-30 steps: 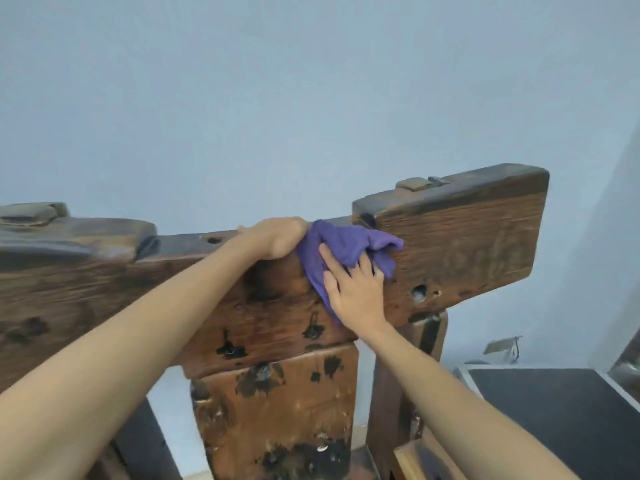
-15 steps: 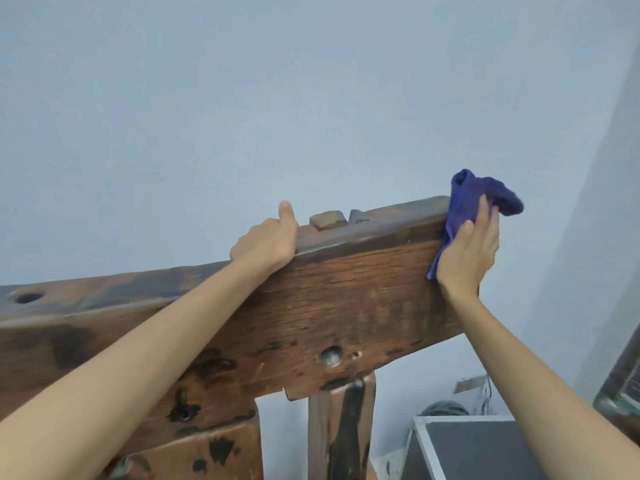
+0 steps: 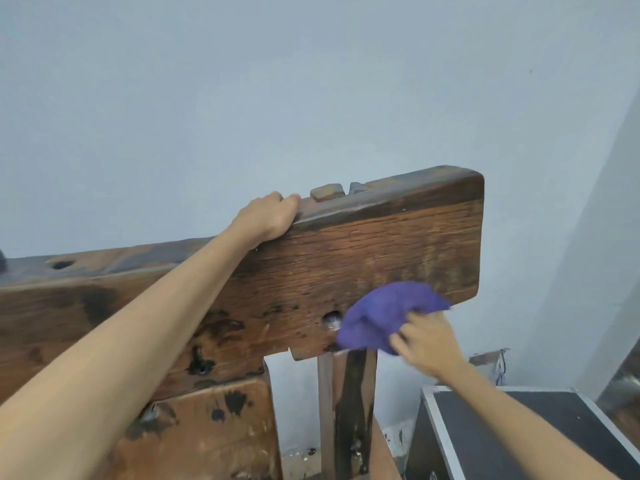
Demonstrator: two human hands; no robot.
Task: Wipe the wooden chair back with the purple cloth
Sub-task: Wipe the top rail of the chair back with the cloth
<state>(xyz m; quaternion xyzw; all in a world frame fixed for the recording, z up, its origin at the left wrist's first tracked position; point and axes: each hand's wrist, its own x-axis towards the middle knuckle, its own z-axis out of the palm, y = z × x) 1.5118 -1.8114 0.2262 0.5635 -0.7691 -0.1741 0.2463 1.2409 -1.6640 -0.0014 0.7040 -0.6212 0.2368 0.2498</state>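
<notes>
The wooden chair back is a thick, dark, weathered plank that runs from the left edge to a squared end at the right. My left hand grips its top edge, fingers curled over the far side. The purple cloth is bunched against the plank's lower front face near its bottom edge, beside a round hole. My right hand holds the cloth from below and to the right, fingers curled into it.
A vertical wooden post and a wide splat stand under the plank. A black case with metal edging sits at the lower right. A pale blue wall fills the background.
My right hand has carried the cloth from the plank's top right end down to its lower front face. My left hand has kept its hold on the top edge.
</notes>
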